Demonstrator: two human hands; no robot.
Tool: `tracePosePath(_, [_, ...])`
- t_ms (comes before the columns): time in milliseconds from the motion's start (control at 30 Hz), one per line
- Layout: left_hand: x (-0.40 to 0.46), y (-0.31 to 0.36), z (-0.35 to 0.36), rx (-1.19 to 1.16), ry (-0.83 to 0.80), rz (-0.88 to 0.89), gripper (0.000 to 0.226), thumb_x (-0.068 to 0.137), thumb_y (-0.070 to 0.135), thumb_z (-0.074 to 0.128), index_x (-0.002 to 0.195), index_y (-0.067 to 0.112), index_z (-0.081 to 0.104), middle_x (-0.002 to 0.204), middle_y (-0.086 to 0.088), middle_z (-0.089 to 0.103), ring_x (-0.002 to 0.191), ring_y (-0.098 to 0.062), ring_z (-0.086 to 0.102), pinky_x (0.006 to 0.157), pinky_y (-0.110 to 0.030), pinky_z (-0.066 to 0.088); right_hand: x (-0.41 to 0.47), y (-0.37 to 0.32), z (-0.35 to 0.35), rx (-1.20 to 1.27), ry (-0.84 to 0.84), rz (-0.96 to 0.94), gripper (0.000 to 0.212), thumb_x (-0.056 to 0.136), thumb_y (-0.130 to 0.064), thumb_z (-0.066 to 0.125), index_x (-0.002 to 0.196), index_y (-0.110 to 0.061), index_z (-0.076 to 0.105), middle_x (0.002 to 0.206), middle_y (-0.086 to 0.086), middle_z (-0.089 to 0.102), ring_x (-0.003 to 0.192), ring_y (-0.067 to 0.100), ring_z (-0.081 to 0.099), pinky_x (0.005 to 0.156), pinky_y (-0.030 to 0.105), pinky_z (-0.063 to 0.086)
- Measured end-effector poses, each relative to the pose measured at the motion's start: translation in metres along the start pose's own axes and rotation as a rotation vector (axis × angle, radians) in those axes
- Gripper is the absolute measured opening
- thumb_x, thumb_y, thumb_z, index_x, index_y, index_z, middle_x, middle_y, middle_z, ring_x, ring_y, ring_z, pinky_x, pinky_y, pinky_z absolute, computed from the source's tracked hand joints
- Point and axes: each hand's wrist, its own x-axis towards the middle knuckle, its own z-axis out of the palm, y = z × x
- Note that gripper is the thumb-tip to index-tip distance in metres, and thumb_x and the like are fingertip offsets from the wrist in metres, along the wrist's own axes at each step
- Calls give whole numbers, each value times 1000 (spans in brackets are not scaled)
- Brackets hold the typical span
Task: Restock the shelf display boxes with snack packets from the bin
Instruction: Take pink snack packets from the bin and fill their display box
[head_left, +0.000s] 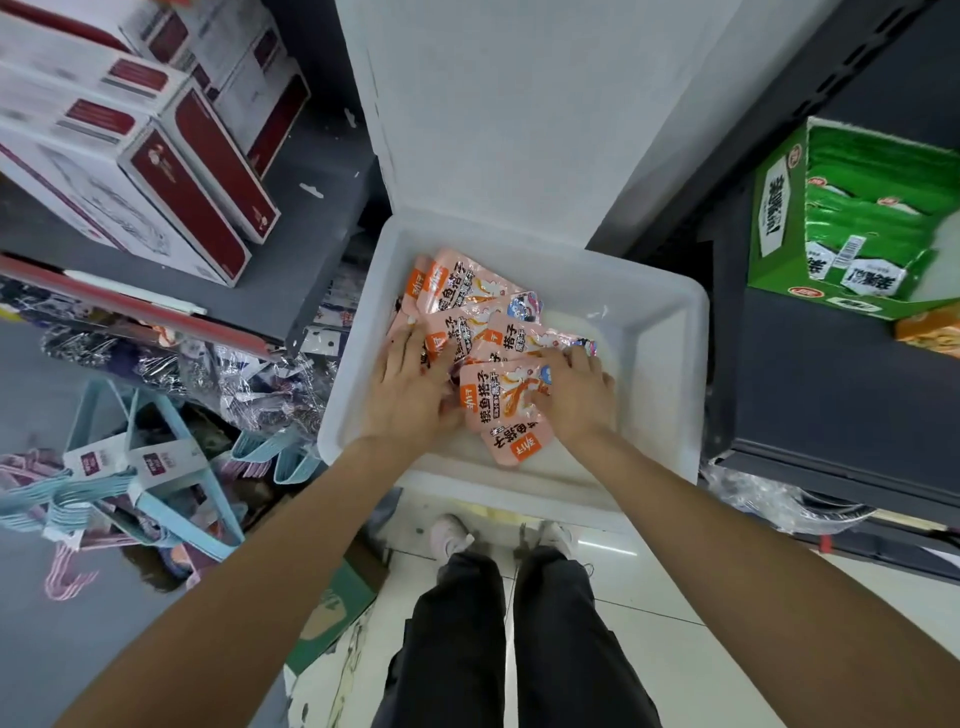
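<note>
both hands (415, 387) gather pink snack packets (506, 397) in bin (660, 364).

Both hands are reaching down into the white plastic bin (660, 332), where pink snack packets (467, 296) are lying in a loose heap. The left hand (410, 389) is resting flat on the pile's left side, while the right hand (576, 389) is pressing fingers onto the nearest packet (498, 395). A green display box (779, 218) is sitting on the shelf at right.
</note>
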Motion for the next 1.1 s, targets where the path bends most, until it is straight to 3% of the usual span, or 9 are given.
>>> tracePosePath(233, [2,3,-4,-109,1,-24,52,79,39,69,129,30,57,154,-15,19,144,-32,5,117,-43,4,-3,-2,-11,112,108,33,16,95,-19,48,108,-15,57,108,5,65,100,26,59,90,35,37])
tracePosePath(367, [3,2,-4,-282,54,-101,20,78,20,73,94,9,72,150,-12,30,142,-31,15,116,-45,14,-13,-13,-13,547,38,113,11,95,-17,51,102,-14,58,103,5,67,88,22,60,79,38,50])
tracePosePath(433, [3,-1,-5,-398,100,-131,10,80,10,71,81,0,70,144,-12,41,137,-33,28,111,-44,26,-12,-17,-10,595,22,93,11,95,-19,53,103,-14,58,104,3,66,88,19,59,78,37,51])
tracePosePath(567, [-6,-4,-29,-569,168,-210,27,93,7,54,118,6,62,112,-11,64,97,-27,62,85,-32,50,2,-17,-4,427,-45,-40,41,86,-17,63,125,-15,52,127,8,51,118,25,47,94,38,43])
tracePosePath(633, [-12,-8,-40,-551,192,-253,28,95,9,51,122,11,59,90,-8,67,77,-25,64,68,-32,53,5,-19,-3,287,-90,-71,61,82,-21,68,137,-18,41,135,8,41,128,26,37,101,42,38])
tracePosePath(700, [-17,-13,-46,-535,192,-270,26,95,11,51,120,12,58,86,-8,66,73,-25,64,65,-34,55,6,-25,-3,144,-86,-98,68,81,-25,71,140,-20,37,135,8,38,129,26,33,102,41,35])
tracePosePath(933, [-22,-14,-59,-544,190,-200,22,92,8,55,113,11,64,97,-6,65,82,-18,62,73,-25,51,6,-31,-18,109,-64,-62,47,82,-26,70,120,-11,47,124,10,44,119,27,39,86,40,45])
tracePosePath(1033, [-20,-7,-70,-518,216,-144,29,92,7,57,120,13,64,96,-7,62,80,-18,61,75,-24,50,1,-23,-38,230,-44,-50,17,90,-19,58,103,-15,46,111,7,56,100,26,52,70,34,39])
tracePosePath(1100, [-18,3,-84,-546,243,-125,31,92,7,57,121,12,62,98,1,63,81,-11,59,75,-18,47,-6,-15,-58,289,29,-40,16,91,-17,55,93,-16,39,102,9,61,90,28,56,66,33,37])
